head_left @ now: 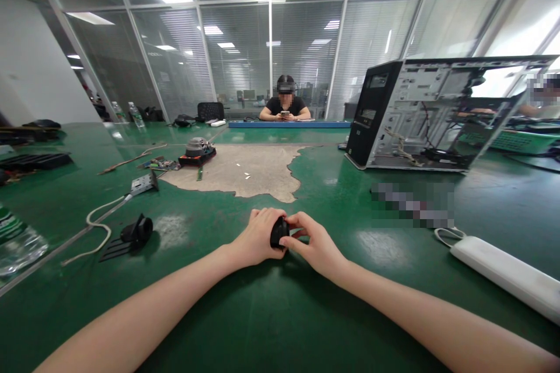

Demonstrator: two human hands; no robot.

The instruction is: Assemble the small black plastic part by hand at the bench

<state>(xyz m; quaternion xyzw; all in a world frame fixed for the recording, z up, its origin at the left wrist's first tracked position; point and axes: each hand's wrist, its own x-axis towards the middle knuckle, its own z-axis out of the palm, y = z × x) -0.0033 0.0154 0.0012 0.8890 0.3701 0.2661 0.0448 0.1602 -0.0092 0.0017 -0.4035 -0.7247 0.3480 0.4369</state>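
Note:
A small black part (279, 233) is held between my two hands, low over the green tabletop (280, 315) in the middle of the view. My left hand (261, 234) wraps round it from the left, its fingers curled over the top and thumb underneath. From the right, the thumb and fingertips of my right hand (310, 240) pinch the part's right side. Its details are too dark to make out. Behind the hands lies a bare beige patch (254, 172) of the table surface with small white scraps on it.
An open computer case (376, 116) stands at the right, with a white power strip (507, 274) nearer. Left are a black part (137, 230), a cabled metal piece (143, 183), a clear bottle (20, 242) and a heatsink-like part (198, 152). A person (286, 106) sits opposite.

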